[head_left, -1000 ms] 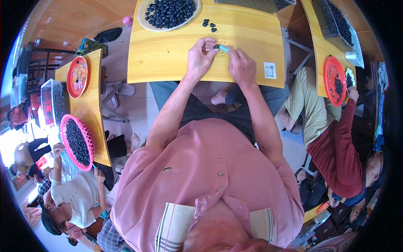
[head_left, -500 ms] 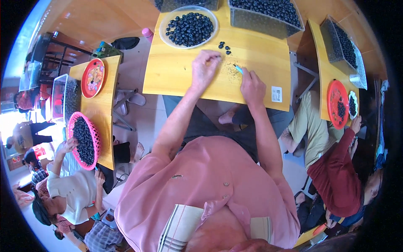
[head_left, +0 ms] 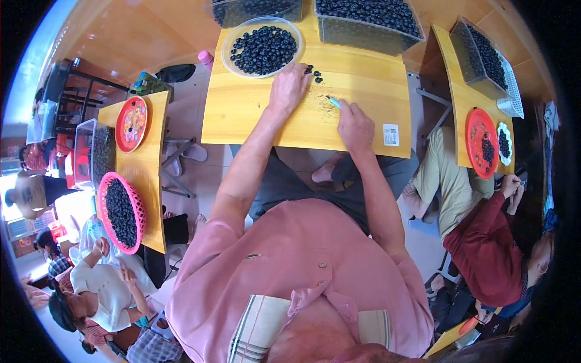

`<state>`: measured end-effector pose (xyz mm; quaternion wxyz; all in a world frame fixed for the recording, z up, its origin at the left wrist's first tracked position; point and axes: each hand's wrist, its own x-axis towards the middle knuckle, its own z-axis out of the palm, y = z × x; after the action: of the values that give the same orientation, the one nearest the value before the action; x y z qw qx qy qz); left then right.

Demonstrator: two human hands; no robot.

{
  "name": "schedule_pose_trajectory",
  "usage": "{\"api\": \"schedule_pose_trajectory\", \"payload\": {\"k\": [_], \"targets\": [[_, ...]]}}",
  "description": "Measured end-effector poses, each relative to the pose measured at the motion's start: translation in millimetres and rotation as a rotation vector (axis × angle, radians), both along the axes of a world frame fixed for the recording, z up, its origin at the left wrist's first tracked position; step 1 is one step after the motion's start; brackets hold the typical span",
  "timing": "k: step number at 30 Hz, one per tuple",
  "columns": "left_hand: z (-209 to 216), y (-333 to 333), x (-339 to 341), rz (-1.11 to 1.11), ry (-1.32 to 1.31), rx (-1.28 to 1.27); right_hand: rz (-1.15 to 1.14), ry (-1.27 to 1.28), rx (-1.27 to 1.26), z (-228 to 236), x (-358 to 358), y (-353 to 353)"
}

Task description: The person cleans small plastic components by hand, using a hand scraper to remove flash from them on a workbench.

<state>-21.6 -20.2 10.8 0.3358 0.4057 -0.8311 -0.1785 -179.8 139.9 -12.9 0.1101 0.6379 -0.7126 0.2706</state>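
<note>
My left hand (head_left: 288, 89) lies over the yellow table beside the round clear bowl, its fingers bent together at a few loose dark, round, bead-like pieces (head_left: 318, 80). The fingertips meet the nearest piece, partly hiding it. In my right hand (head_left: 356, 126) is a small tool with a light blue handle (head_left: 334, 102), gripped like a pen. Its dark tip points up and left, just above dark crumbs (head_left: 322, 105) scattered on the wood. More of the dark pieces fill the middle of the clear bowl (head_left: 226, 53) at the far left of the table.
Clear bins (head_left: 363, 37) of dark pieces stand along the table's (head_left: 242, 115) far edge. A white label (head_left: 391, 135) is stuck near its right corner. Left, a person sits by a pink basket (head_left: 141, 209) and a red tray (head_left: 144, 130); right, another sits by a red tray (head_left: 474, 136).
My left hand has moved away from me, from beside the tool tip to the loose pieces. The tool stays in my right hand. The person at left has drawn a hand back from the basket.
</note>
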Motion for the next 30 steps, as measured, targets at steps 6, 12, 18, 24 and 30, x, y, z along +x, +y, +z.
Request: {"api": "schedule_pose_trajectory", "payload": {"k": [6, 12, 18, 24, 30], "targets": [[-7.2, -1.1, -11.7, 0.08, -0.096, 0.071, -0.017, 0.001, 0.043, -0.7, -0.3, 1.5], [-6.9, 13.9, -4.6, 0.136, -0.108, 0.042, 0.003, -0.009, -0.015, -2.6, -1.1, 1.8], [-5.7, 31.6, 10.9, 0.208, 0.146, 0.146, -0.013, 0.009, 0.02, 1.0, 0.1, 1.1], [-10.2, 58.7, 8.0, 0.103, 0.442, 0.393, -0.011, 0.0, 0.043, 4.1, -0.8, 3.4], [-20.7, 78.6, -3.3, 0.058, 0.552, 0.513, 0.004, -0.024, -0.008, 2.3, 0.9, 1.2]]}}
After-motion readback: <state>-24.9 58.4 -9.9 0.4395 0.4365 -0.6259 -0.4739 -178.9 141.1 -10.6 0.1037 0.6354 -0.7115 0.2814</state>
